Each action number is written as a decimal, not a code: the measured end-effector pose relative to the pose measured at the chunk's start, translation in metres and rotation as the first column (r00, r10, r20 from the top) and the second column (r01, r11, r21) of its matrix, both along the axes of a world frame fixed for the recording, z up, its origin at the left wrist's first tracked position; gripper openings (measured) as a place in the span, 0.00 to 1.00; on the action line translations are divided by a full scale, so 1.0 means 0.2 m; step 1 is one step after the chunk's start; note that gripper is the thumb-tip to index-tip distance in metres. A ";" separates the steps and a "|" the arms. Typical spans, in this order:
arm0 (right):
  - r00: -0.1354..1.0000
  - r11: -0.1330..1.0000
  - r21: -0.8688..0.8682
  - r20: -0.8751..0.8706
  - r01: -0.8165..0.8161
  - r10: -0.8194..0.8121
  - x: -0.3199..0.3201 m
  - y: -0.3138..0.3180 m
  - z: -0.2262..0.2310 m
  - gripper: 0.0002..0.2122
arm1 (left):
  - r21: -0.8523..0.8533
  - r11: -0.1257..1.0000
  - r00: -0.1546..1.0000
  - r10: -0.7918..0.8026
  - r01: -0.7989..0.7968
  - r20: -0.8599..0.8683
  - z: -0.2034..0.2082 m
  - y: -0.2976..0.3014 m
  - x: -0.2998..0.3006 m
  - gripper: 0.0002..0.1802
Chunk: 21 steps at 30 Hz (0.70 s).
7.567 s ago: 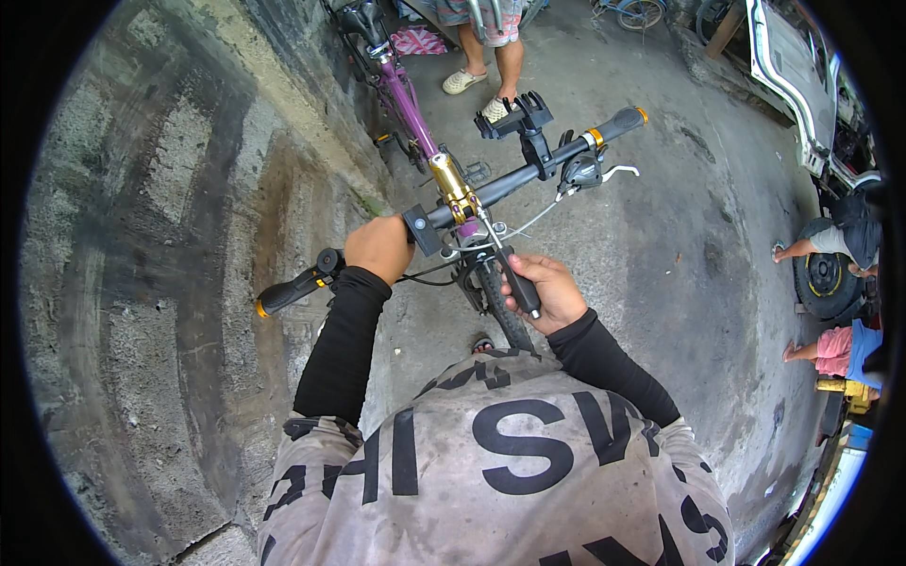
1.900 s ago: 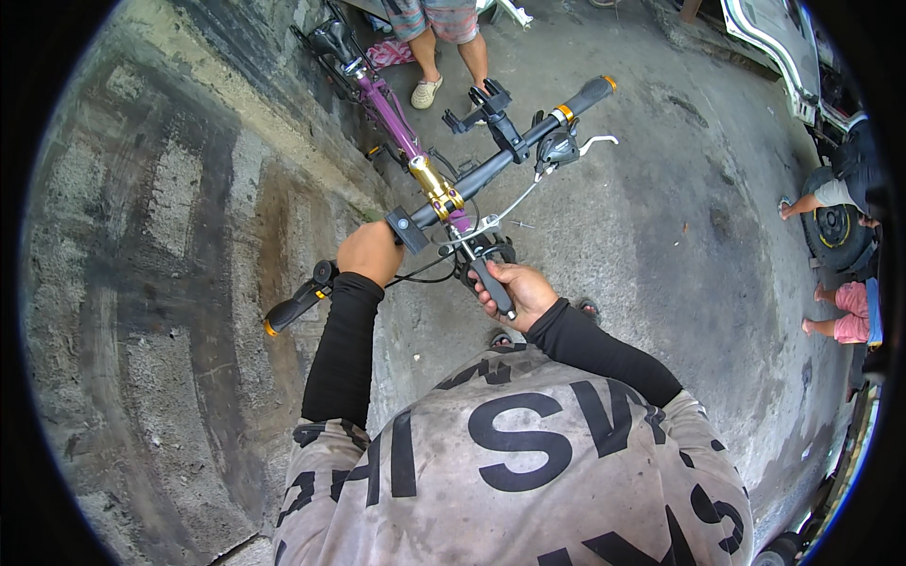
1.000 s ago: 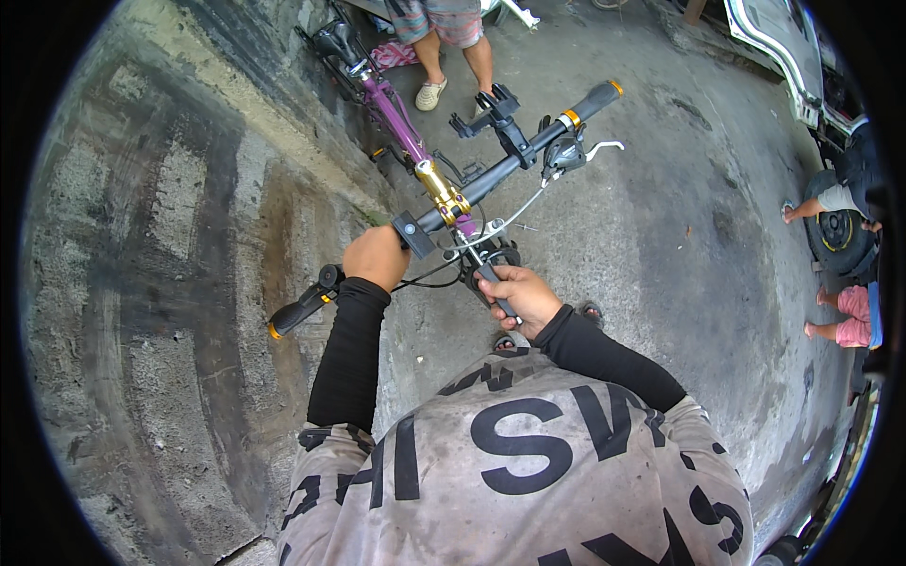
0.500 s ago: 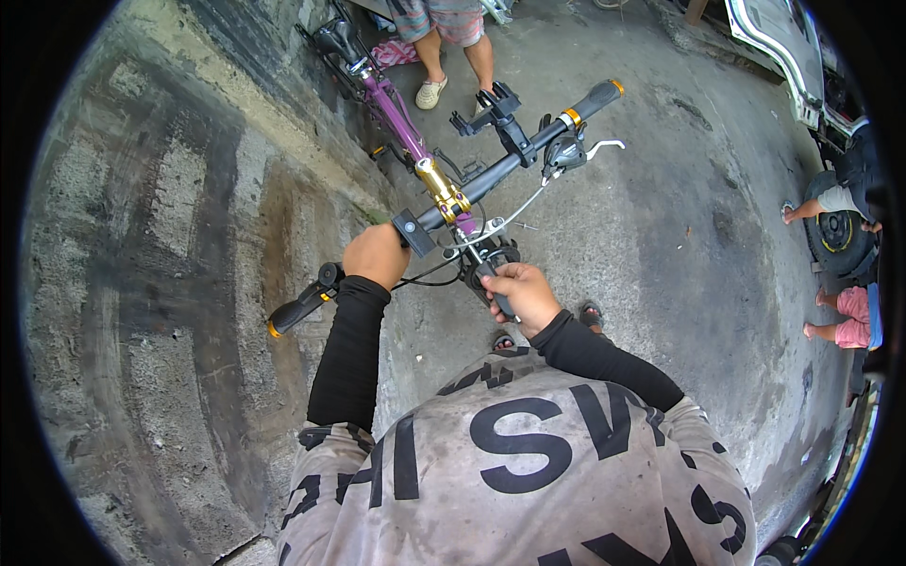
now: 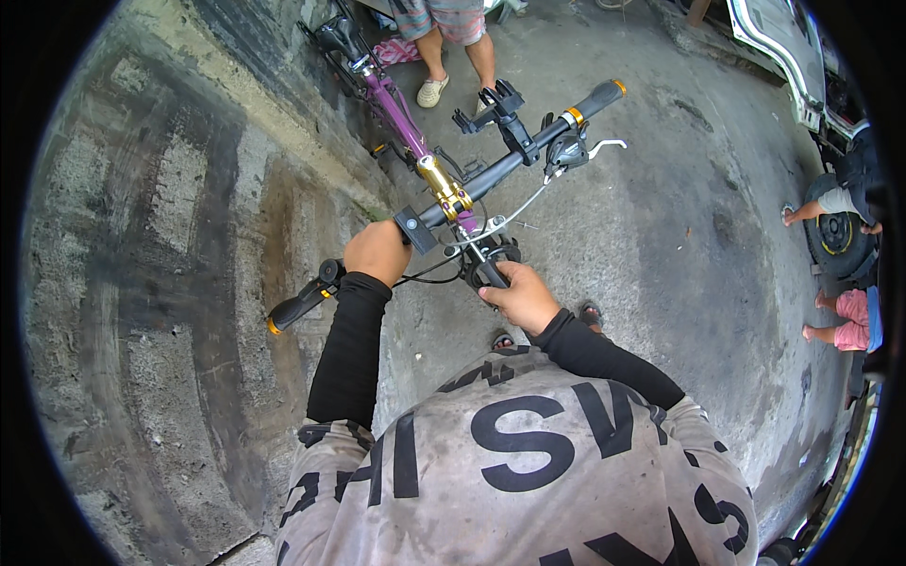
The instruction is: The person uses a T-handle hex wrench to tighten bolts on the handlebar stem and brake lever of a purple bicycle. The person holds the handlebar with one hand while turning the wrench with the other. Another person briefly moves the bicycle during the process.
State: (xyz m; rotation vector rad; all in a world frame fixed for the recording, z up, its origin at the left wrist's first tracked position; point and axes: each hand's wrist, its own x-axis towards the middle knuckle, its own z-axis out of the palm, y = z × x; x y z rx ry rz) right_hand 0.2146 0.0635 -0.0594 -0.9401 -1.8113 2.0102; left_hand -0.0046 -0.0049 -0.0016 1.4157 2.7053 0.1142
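A purple bicycle (image 5: 396, 118) with a gold stem (image 5: 444, 189) stands in front of me, its black handlebar (image 5: 495, 173) running slantwise. My left hand (image 5: 377, 253) is wrapped round the bar, beside a small black box-shaped device (image 5: 415, 230). Below the stem, my right hand (image 5: 524, 296) closes on a screwdriver (image 5: 491, 271) with a dark handle and a thin metal shaft. The shaft points up at the front of the bicycle under the stem; its tip is hard to make out. A brake lever (image 5: 607, 145) and a black phone holder (image 5: 495, 108) sit on the bar's right side.
A person in striped shorts (image 5: 462, 21) stands beyond the bicycle. At the far right are other people's legs (image 5: 835, 321), a wheel (image 5: 835, 233) and a vehicle's open door (image 5: 779, 57). A concrete ledge (image 5: 274, 141) runs along the left.
My right hand has shifted its hold on the screwdriver: the fingers now sit differently round the handle, and the handle is turned. My left hand stays on the bar.
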 end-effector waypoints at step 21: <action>0.963 0.615 -0.761 -0.270 -0.205 -0.014 0.00 0.04 0.07 0.12 | -0.012 1.000 1.000 -0.012 0.012 0.010 0.01 0.00 0.00 0.10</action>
